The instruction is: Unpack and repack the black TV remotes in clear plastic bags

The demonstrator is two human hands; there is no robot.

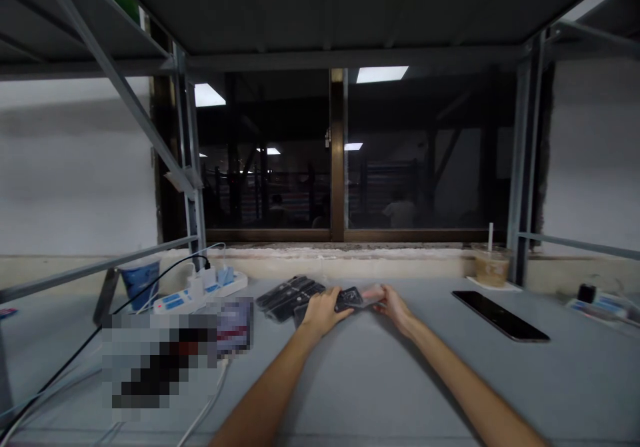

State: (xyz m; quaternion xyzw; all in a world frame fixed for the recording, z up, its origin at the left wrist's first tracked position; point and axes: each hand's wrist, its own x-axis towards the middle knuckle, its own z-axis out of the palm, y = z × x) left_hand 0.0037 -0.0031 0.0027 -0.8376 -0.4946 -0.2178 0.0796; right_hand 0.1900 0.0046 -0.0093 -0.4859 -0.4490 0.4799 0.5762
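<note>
Near the middle of the grey table, my left hand (324, 310) is closed over a small dark item (350, 297) with some lighter marks on it. My right hand (393, 305) pinches the clear plastic end (371, 295) that extends from the right of that dark item. Left of my left hand lies a group of black packets (290, 297) in clear wrapping, side by side and partly overlapping. The fingertips of my left hand are partly hidden behind the hand itself.
A power strip (200, 292) with plugs and cables, and a blue cup (141, 286), stand at the left. At the right are a black phone (500, 316) and a drink cup with a straw (491, 267). Metal posts and a shelf frame the table (370, 394).
</note>
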